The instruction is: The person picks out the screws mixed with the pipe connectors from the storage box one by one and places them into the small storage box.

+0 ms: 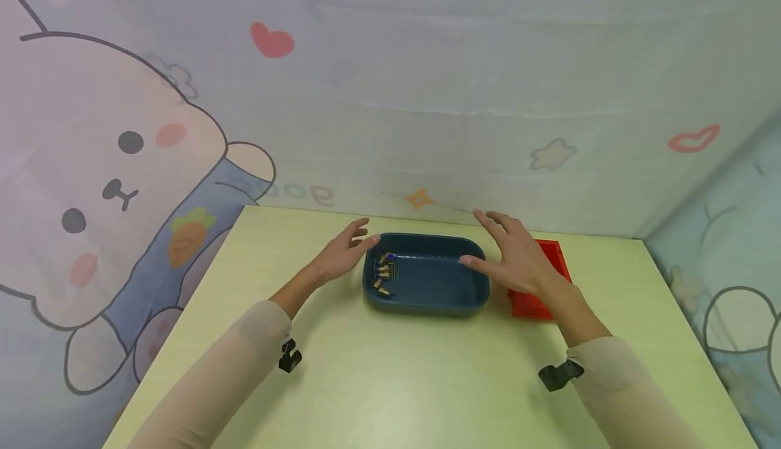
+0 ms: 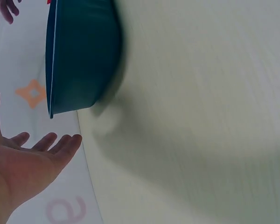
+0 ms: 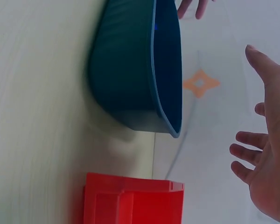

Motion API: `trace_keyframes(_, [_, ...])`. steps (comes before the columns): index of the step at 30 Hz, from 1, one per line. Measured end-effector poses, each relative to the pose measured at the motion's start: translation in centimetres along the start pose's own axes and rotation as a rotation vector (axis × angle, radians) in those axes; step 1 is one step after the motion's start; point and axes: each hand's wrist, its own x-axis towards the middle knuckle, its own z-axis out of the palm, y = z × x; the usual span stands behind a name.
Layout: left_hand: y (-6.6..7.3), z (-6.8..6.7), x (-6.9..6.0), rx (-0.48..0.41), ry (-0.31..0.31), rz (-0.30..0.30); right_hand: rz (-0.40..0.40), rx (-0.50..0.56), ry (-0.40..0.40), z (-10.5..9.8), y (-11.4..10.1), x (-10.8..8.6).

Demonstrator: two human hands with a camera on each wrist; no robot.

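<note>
A dark blue-green rectangular basin [image 1: 427,306] stands on the table. Small brass-coloured pieces [image 1: 383,272], some with blue parts, lie at its left end; their exact kind is too small to tell. My left hand [image 1: 342,255] is held beside the basin's left end, and in the left wrist view its fingers [image 2: 60,148] are spread, apart from the basin wall. Above the basin's right end hovers my right hand [image 1: 515,259], thumb out and fingers loosely extended. Both hands hold nothing. Partly hidden behind the right hand and wrist is a red plastic box [image 1: 531,306].
The pale table [image 1: 396,381] reaches back to a cloth backdrop [image 1: 427,96] printed with a bear, hearts and stars. In the right wrist view, the red box stands a little apart from the basin. Black mounts [image 1: 289,355] sit at both sleeves.
</note>
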Motion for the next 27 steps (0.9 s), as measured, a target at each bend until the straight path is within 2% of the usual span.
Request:
trace_keyframes(11, [0.5,-0.1,0.1,-0.093,-0.018,-0.030,0.000,0.125,0.012,1.7,-1.4,0.6])
trace_keyframes(21, [0.0,0.4,0.2,-0.232,-0.037,-0.057,-0.009,0.240,0.001,3.7,-2.4,1.1])
trace_keyframes(27, [-0.7,1.1,0.4,-0.285,-0.041,-0.098,-0.007,0.292,-0.004,5.0,-2.7,1.4])
